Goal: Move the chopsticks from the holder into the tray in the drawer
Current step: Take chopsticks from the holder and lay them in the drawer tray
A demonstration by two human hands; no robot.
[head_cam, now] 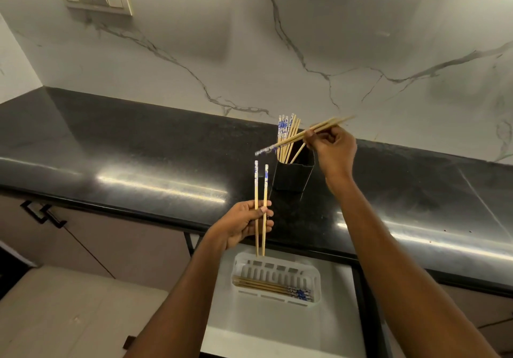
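The left hand [244,225] has its fingers curled around two chopsticks [256,185] and holds them upright, the blue-patterned ends above the hand and the thin tips below it. Just under these tips is the white tray [317,275], which sits in the open drawer [277,330]. Several chopsticks [266,287] lie flat in the tray, side by side.

The right hand [334,146] is farther away and higher. Its fingertips pinch another pair of chopsticks [319,129], tilted almost level, with the patterned ends pointing to the left of the hand. Just below and left of this hand stands the black holder [293,175] on the dark surface [138,149], with a bundle of chopsticks [283,130] leaning inside it.
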